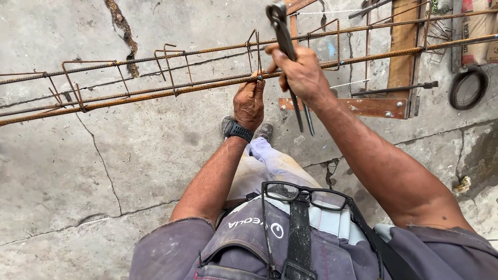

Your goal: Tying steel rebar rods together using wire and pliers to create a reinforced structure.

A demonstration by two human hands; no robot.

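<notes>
View from above onto a rusty rebar cage (155,91) spanning a cracked concrete floor (78,171). The right hand (301,75), its grip closed around the handles of dark steel pincers (284,39), holds the tool head-up just above the cage's near long bar. The left hand (250,101), wearing a black wristwatch (237,129), pinches that same bar at a stirrup (257,52), directly beside the right hand. Beyond the cage to the right lie a wooden frame (402,57) and a black wire coil (468,87). Eyeglasses (306,196) hang at the person's chest.
</notes>
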